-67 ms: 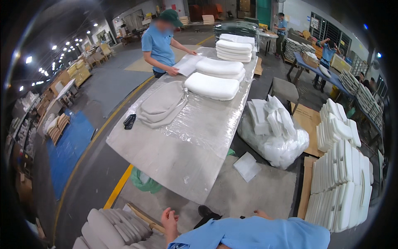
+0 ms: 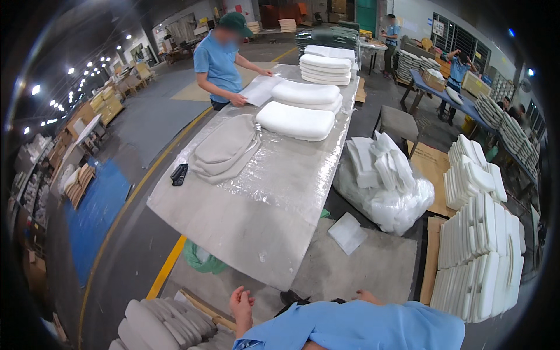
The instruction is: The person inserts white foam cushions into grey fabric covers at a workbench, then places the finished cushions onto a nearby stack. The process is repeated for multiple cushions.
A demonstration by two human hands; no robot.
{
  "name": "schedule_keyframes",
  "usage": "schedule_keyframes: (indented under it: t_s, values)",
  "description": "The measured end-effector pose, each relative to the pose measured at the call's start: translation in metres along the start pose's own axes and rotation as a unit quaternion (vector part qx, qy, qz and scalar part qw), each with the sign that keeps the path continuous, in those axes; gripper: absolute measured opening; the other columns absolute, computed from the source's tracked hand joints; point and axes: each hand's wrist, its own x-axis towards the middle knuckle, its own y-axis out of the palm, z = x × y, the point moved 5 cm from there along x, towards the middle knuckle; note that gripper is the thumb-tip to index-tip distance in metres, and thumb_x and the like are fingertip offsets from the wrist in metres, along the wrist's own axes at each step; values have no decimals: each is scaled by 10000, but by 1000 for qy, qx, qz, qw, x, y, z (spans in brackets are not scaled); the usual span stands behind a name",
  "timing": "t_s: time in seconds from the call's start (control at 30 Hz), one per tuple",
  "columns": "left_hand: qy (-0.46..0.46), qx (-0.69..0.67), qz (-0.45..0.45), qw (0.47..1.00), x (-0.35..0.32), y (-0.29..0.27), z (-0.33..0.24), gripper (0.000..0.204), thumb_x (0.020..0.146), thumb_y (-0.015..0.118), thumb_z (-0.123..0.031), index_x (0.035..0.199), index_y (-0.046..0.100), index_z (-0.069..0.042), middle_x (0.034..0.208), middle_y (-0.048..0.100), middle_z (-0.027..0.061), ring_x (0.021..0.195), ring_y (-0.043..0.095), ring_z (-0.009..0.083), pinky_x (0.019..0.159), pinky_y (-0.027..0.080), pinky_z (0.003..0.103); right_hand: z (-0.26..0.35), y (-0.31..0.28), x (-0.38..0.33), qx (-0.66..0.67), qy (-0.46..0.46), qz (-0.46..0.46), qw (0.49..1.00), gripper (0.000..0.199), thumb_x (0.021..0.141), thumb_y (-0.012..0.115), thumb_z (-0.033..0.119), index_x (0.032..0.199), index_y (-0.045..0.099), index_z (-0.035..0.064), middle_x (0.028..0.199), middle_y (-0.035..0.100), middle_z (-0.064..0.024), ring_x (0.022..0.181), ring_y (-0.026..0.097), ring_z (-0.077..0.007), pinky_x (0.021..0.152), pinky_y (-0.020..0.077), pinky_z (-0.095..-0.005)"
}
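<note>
- Stack of grey foam pads at near left, by the floor: rounded, curved pieces lying overlapped, just beside a wooden strip.
- Left hand hangs low just right of that stack, fingers loosely curled, half open, holding nothing; no clear touch with the pads.
- Right hand mostly hidden behind the blue shirt; cannot tell its state.
- Long table wrapped in clear film runs far from the near edge; its near end is bare.
- Floor gap between table edge and hand.
</note>
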Motion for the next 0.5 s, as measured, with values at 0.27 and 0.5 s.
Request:
schedule_keyframes:
  t_s: [0.27, 0.5]
  values:
    - [66, 10, 91, 994, 93, 82, -93, 284, 1063, 574, -113, 1327, 623, -21, 1073, 711, 92, 787, 686, 149, 697, 553, 287, 184, -137, 122, 457, -78, -43, 885, 438, 973, 693, 238, 1371, 573, 99, 1012, 688, -102, 743, 704, -237, 608, 562, -377]
    - [18, 7, -74, 997, 110, 62, -98, 277, 1070, 573, -118, 1316, 625, -2, 1057, 690, 84, 819, 665, 140, 741, 560, 292, 414, -294, 216, 544, -201, -21, 814, 301, 1028, 632, 223, 1305, 543, 146, 1025, 669, -50, 798, 681, -229, 627, 568, -407]
